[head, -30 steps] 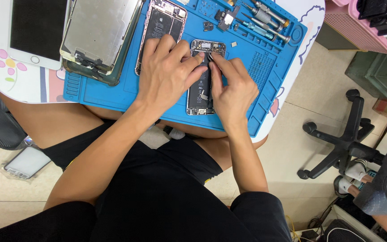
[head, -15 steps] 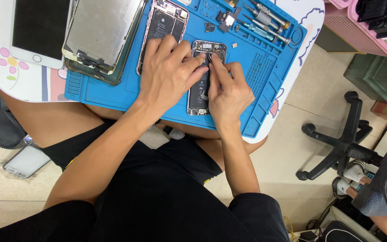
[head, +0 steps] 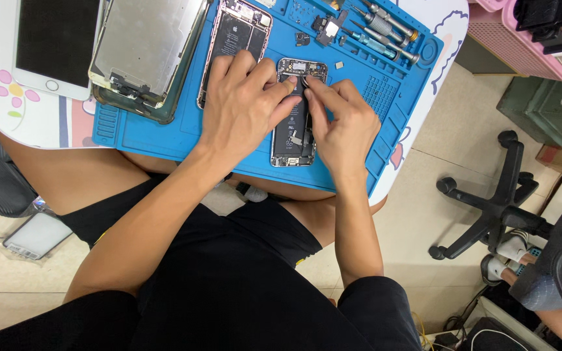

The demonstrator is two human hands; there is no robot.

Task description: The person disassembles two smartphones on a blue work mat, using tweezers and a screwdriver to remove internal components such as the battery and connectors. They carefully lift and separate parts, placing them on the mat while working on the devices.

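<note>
An opened phone body (head: pixel 292 136) with its dark battery and boards showing lies on a blue repair mat (head: pixel 359 136). My left hand (head: pixel 242 107) rests over the phone's left side, its thumb and forefinger reaching onto the upper part. My right hand (head: pixel 343 127) lies along the phone's right edge, fingertips pinched close to the left fingertips near the phone's top. What the fingertips pinch is too small to tell. A second opened phone (head: pixel 234 36) lies just left of my left hand.
A metal-backed screen panel (head: pixel 147 52) and a white-framed phone screen (head: pixel 53 42) lie at the left on the small white table (head: pixel 40 130). Screwdrivers (head: pixel 382 29) sit in the mat's far tray. An office chair base (head: pixel 495 208) stands at the right; a packaged part (head: pixel 37 235) lies on the floor.
Both hands stayed on the opened phone; the fingertips shifted slightly toward its top end and came closer together.
</note>
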